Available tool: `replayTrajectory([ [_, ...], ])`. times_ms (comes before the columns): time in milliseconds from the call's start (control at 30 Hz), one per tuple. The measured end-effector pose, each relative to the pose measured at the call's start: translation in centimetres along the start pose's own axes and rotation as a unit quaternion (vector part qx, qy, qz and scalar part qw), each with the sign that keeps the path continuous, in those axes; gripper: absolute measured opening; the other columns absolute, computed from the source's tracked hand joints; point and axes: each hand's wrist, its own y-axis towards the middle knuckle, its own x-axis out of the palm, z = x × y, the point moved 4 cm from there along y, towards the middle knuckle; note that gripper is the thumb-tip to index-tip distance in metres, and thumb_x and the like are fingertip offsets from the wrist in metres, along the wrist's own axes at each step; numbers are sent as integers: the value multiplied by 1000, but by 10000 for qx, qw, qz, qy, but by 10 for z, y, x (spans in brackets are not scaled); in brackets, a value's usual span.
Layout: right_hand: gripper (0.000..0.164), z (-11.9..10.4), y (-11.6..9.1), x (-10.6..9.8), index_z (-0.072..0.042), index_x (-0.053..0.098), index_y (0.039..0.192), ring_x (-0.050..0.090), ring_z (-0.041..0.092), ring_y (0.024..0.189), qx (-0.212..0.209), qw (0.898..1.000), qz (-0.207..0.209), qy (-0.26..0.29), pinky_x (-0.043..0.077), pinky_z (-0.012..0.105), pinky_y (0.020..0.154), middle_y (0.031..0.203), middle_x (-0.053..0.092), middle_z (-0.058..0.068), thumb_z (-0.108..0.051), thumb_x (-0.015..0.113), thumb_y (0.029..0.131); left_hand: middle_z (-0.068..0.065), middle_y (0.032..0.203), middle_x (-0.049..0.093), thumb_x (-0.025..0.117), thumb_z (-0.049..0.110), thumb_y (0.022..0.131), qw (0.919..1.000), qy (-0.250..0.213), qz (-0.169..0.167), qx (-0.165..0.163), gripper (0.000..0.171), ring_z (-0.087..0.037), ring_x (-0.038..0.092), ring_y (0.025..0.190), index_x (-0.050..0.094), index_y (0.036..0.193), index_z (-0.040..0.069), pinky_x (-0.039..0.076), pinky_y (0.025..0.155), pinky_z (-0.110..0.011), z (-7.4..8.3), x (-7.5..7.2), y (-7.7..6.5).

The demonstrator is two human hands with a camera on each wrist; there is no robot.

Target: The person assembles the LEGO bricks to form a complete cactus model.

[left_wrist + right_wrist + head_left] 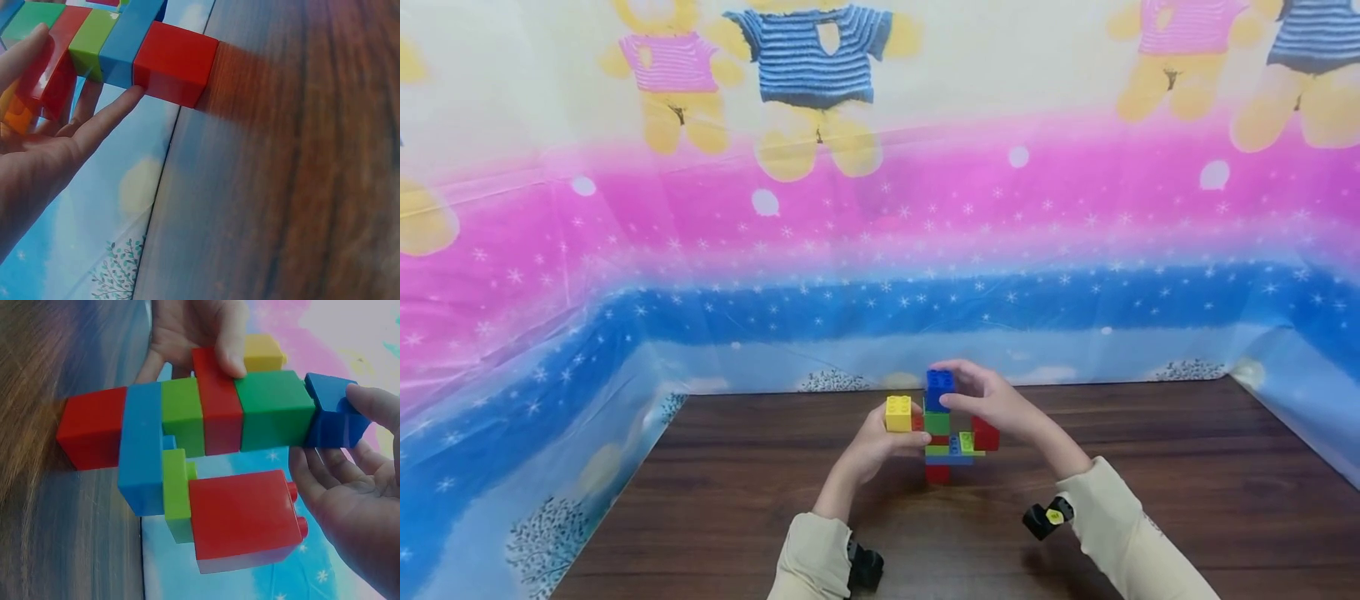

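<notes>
A tower of toy building bricks stands on the table, its bottom red brick touching the wood. Above that come a blue brick, a lime brick, a long red brick and a green brick. My left hand grips the long red brick, thumb in front, near the yellow brick on its outer end. At the top, my right hand pinches a dark blue brick, which sits slightly tilted against the green one. A larger red brick rides on the side arm.
The brown wooden table reaches back to a printed cloth hung around its far and side edges. Black wrist cameras hang below both sleeves, one of them a black device under the right forearm.
</notes>
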Motion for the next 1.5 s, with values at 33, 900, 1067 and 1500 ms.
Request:
replayTrajectory([
  [33,48,-1,0,2,-15,44,143,48,40,133,-57,10000,-10,-63,46,56,104,140,53,18,-28,57,98,-12,113,61,71,8,86,10000,4,-8,-4,52,-15,65,98,43,128,-6,55,94,-51,0,0,0],
  [900,46,-2,-1,12,-13,51,138,64,31,112,-499,9955,641,-484,56,42,93,124,64,16,-23,64,95,-10,108,60,68,5,88,9998,-126,-117,74,44,-14,65,96,46,124,-5,54,93,-53,-1,2,1],
  [1067,46,-6,0,9,-15,51,139,66,28,107,-640,9940,538,-711,57,37,90,121,65,15,-22,63,95,-7,106,59,68,5,88,9999,-136,-58,83,42,-14,64,95,47,123,-4,54,94,-54,0,2,1],
  [1500,43,-8,-3,12,-10,48,139,63,33,115,-916,9925,431,-690,55,39,95,127,61,18,-19,59,98,-6,106,60,70,7,87,9999,-84,-11,112,43,-14,64,96,47,122,-1,58,88,-44,-1,3,0],
])
